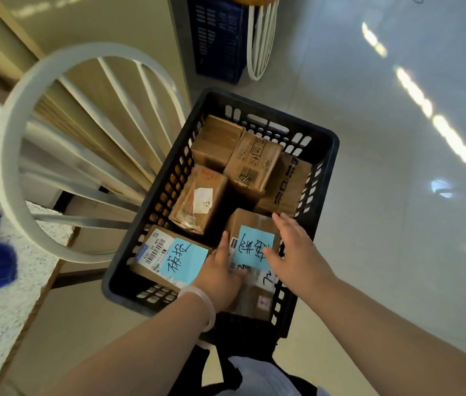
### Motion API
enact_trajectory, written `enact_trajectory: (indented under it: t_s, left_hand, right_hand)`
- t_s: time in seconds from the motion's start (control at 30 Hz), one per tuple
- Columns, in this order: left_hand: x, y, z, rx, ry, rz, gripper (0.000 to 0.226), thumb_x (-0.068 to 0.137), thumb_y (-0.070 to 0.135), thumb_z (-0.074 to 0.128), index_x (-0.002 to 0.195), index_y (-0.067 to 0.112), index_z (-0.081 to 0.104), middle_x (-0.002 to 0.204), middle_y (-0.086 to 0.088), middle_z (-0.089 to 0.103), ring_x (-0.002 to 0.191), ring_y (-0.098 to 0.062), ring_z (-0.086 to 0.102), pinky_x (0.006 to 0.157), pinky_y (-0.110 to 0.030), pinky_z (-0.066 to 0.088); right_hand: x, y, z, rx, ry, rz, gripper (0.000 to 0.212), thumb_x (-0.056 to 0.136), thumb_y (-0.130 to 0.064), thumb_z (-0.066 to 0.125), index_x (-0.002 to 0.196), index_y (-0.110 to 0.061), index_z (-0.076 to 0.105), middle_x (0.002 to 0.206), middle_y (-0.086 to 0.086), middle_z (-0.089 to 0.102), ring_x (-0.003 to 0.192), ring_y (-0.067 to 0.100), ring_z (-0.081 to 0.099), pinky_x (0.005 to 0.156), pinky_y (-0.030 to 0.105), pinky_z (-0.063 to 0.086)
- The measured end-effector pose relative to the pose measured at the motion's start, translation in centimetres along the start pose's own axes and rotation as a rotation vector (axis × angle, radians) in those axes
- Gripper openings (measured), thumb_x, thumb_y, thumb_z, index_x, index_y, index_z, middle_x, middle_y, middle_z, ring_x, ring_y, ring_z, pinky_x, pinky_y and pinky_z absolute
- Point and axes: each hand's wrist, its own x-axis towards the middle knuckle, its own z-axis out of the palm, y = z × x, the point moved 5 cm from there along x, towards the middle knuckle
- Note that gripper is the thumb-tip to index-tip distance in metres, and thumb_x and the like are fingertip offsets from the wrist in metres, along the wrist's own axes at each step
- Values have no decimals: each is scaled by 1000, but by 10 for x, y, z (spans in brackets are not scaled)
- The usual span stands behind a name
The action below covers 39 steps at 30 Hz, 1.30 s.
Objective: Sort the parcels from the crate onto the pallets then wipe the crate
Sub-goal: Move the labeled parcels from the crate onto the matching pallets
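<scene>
The step in hand looks like lifting one parcel (254, 295) out of the crate (323, 144), and it would go best if both hands took opposite sides low down and raised it straight up, clear of the crate wall and the neighbouring boxes. The left hand (220, 274) grips the parcel's left edge, thumb laid along the side; its other fingers seem curled over the top, though they are partly hidden. The right hand (297, 252) is spread flat, fingers apart, over the parcel's right side, and should close before any lift. The parcel sits in the crate's near right corner. It is a brown taped carton with printed labels and a blue note (253, 247) with handwriting stuck on top, so the note should stay readable for sorting.
</scene>
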Motion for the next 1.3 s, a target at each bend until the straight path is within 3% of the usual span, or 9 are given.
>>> enact_trajectory:
  t_s: [0.2, 0.33, 0.5, 0.57, 0.7, 0.87, 0.97, 1.1, 1.3]
  left_hand:
    - [0, 2, -9, -111, 32, -48, 84, 98, 33, 54, 154, 34, -8, 140, 0, 49, 117, -20, 55, 95, -32, 41]
    - [-2, 3, -11, -169, 23, -69, 84, 98, 28, 56, 156, 30, -4, 145, 4, 48, 122, -19, 54, 100, -32, 41]
    - [-15, 26, -23, -196, 64, -1, 96, 87, 41, 69, 155, 31, 2, 148, 6, 40, 131, -16, 44, 104, -35, 39]
    - [-23, 37, -32, -190, 108, 48, 100, 83, 43, 73, 155, 31, 5, 147, 5, 38, 129, -14, 43, 103, -33, 40]
    - [-39, 55, -53, -213, 188, 108, 105, 75, 50, 77, 154, 33, 9, 142, 7, 44, 125, -16, 49, 104, -38, 46]
    - [-62, 81, -90, -227, 247, 172, 87, 72, 44, 81, 142, 36, 29, 116, 16, 55, 105, -7, 58, 89, -34, 56]
    - [-73, 98, -114, -277, 266, 210, 112, 63, 40, 87, 148, 45, 15, 129, 17, 52, 118, -10, 56, 96, -40, 54]
    - [-89, 120, -140, -143, 394, 301, 134, 65, 40, 88, 153, 35, -13, 144, 10, 36, 134, -13, 38, 113, -41, 37]
    - [-96, 126, -158, -88, 447, 355, 130, 64, 38, 88, 152, 43, -7, 136, 14, 45, 126, -12, 47, 107, -41, 44]
  right_hand:
    - [13, 3, 29, 294, -128, 376, 90, 91, -31, 67, 157, -29, 6, 148, 3, 40, 128, 22, 50, 91, 30, 52]
    - [3, 2, 42, 390, -231, 508, 92, 95, -27, 62, 157, -22, -6, 146, 3, 43, 131, 25, 46, 96, 34, 44]
    - [1, -1, 28, 474, -84, 515, 72, 90, -25, 67, 151, -23, 28, 129, 2, 56, 103, 17, 57, 52, 19, 42]
    - [0, -4, 13, 503, -32, 497, 62, 91, -27, 67, 145, -21, 37, 125, 4, 60, 104, 20, 61, 54, 22, 47]
    - [-3, -18, -19, 507, 40, 412, 56, 92, -38, 64, 140, -19, 45, 124, 4, 62, 104, 22, 63, 77, 34, 56]
    - [-13, -47, -55, 633, 89, 323, 46, 88, -40, 68, 127, -21, 53, 107, 0, 70, 86, 18, 70, 67, 34, 59]
    - [-16, -69, -74, 685, 107, 255, 52, 84, -44, 71, 126, -22, 50, 104, -2, 69, 88, 18, 69, 75, 42, 61]
    - [-23, -94, -90, 709, 144, 187, 48, 87, -40, 70, 124, -21, 45, 102, -6, 64, 89, 14, 62, 86, 43, 56]
    - [-24, -102, -99, 760, 162, 117, 60, 87, -36, 71, 136, -31, 38, 107, -10, 61, 104, 20, 61, 93, 52, 53]
